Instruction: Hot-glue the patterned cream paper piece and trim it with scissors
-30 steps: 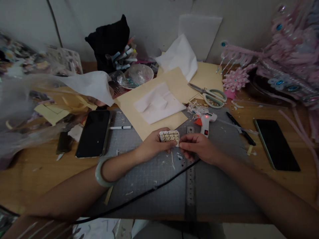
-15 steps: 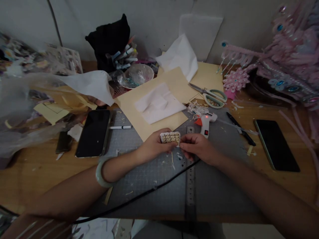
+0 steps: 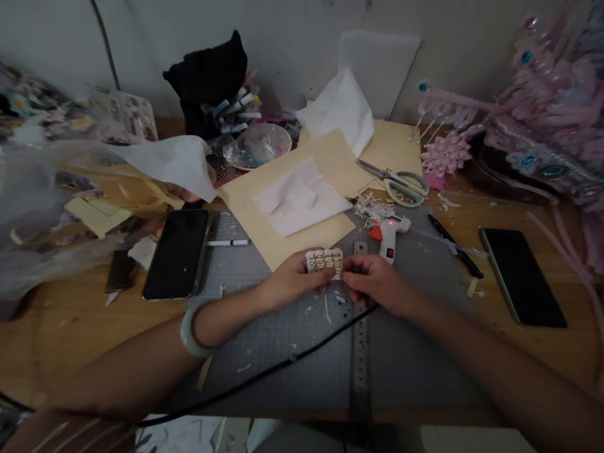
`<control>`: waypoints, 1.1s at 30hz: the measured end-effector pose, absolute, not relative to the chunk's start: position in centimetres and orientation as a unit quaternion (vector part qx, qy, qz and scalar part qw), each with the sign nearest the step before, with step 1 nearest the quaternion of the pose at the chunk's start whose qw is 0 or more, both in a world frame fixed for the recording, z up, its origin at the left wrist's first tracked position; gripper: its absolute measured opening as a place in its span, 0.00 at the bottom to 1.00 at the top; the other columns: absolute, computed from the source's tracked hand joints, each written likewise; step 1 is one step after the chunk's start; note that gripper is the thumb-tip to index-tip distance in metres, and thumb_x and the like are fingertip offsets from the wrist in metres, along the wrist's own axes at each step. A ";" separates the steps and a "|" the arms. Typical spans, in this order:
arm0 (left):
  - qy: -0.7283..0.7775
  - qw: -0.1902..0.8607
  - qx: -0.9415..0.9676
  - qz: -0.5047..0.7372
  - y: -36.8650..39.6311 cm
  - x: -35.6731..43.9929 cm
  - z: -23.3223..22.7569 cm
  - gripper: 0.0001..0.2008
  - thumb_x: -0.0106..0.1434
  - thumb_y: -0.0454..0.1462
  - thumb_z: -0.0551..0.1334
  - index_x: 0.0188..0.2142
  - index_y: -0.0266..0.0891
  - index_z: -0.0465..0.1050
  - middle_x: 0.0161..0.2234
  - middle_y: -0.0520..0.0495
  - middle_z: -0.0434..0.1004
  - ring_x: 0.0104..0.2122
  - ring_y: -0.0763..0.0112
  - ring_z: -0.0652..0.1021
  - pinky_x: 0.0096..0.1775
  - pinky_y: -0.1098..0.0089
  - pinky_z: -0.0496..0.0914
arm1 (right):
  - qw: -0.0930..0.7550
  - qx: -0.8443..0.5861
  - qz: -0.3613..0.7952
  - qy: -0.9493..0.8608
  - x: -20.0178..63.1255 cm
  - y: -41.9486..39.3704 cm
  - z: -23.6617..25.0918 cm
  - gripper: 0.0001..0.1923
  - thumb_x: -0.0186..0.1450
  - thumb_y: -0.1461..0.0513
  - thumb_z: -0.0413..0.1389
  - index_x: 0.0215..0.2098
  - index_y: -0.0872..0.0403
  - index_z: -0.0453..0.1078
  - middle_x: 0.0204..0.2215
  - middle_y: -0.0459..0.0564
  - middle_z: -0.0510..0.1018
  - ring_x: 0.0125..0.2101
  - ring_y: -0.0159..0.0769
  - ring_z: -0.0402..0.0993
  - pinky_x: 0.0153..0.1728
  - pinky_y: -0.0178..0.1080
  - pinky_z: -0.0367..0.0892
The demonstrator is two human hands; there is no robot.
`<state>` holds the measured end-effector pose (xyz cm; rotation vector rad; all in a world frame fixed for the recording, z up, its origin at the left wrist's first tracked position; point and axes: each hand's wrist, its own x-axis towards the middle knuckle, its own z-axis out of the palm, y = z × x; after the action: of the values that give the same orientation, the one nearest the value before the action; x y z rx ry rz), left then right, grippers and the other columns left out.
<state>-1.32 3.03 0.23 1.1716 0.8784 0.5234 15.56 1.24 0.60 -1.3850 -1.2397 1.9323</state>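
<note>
Currently both hands pinch a small card piece point(image 3: 324, 262) printed with a dark scale-like pattern, held just above the grey cutting mat point(image 3: 415, 352) near the middle of the surface. Left hand point(image 3: 287, 280) grips its left edge, fingers closed on it; right hand point(image 3: 375, 281) nips the right edge between thumb and fingers. Step looks like trimming or picking at the piece by hand. Next move likely needs a firm left-hand hold while the right works the edge. Glue gun point(image 3: 389, 234) with its red light lit lies just behind, scissors point(image 3: 401, 185) and 2 dark phones point(image 3: 178, 253) lie farther off.
</note>
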 end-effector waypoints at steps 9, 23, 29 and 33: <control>0.406 0.751 0.448 0.266 3.2 -1.6 -0.4 0.08 0.50 0.38 0.61 0.25 0.34 0.67 0.21 0.52 0.69 0.19 0.79 0.67 0.22 0.76 0.63 | 0.279 -0.467 0.740 -0.395 15.7 1.4 0.1 0.13 0.51 0.56 0.59 0.28 0.57 0.66 0.16 0.39 0.68 0.15 0.23 0.65 0.14 0.28 0.60; 0.383 0.760 0.473 0.230 3.1 -1.7 -0.1 0.06 0.50 0.36 0.60 0.27 0.35 0.66 0.21 0.54 0.67 0.18 0.80 0.66 0.22 0.76 0.63 | 0.282 -0.443 0.745 -0.410 15.7 1.2 -0.1 0.11 0.54 0.57 0.58 0.31 0.56 0.66 0.18 0.39 0.68 0.15 0.22 0.65 0.14 0.26 0.60; 0.395 0.752 0.480 0.218 3.1 -1.8 0.0 0.08 0.49 0.38 0.61 0.28 0.34 0.65 0.20 0.55 0.66 0.18 0.80 0.65 0.21 0.76 0.62 | 0.282 -0.430 0.755 -0.407 15.8 1.3 -0.2 0.11 0.54 0.58 0.58 0.30 0.57 0.66 0.17 0.39 0.68 0.15 0.21 0.65 0.14 0.25 0.60; 0.394 0.752 0.486 0.209 3.3 -1.7 -0.1 0.07 0.49 0.37 0.60 0.26 0.34 0.65 0.19 0.55 0.66 0.17 0.80 0.65 0.21 0.76 0.61 | 0.285 -0.422 0.762 -0.399 15.9 1.3 -0.3 0.11 0.54 0.57 0.59 0.30 0.57 0.66 0.18 0.39 0.68 0.15 0.21 0.65 0.14 0.25 0.61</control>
<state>-1.73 3.31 -0.14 1.0605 0.8606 0.4563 15.89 1.27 -0.30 -1.1288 -1.0676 2.0384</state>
